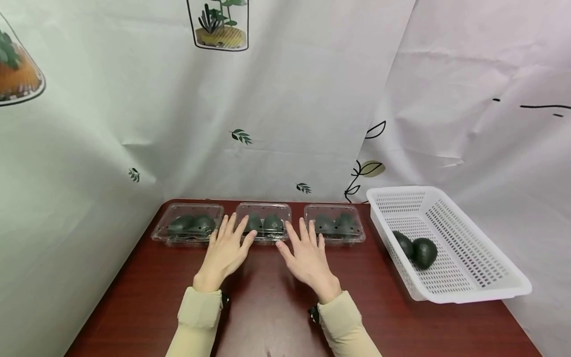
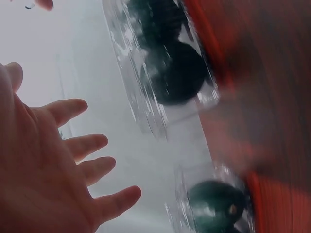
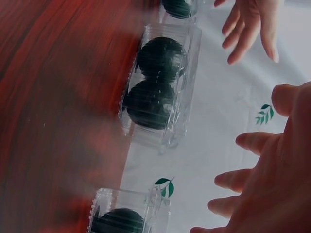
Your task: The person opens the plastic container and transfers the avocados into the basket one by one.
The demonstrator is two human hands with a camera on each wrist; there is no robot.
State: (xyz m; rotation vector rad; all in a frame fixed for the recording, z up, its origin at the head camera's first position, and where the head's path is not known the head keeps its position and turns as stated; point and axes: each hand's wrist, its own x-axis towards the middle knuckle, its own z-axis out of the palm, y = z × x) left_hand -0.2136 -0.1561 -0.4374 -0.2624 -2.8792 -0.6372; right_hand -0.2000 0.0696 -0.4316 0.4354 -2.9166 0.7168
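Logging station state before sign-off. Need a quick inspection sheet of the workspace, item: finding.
Surface: table, reddish-brown wood look, glossy.
Job's things: left box, middle box and right box, all clear plastic, in a row along the back edge; they look closed, with two dark green avocados showing in each. White basket at the right holds two more.
Clutter: nothing seen.
Hands: left hand and right hand over the table, fingers spread, holding nothing, apart from the boxes.
Cables: nothing seen.
Surroundings: pale backdrop, creased, printed with leaves and potted plants.
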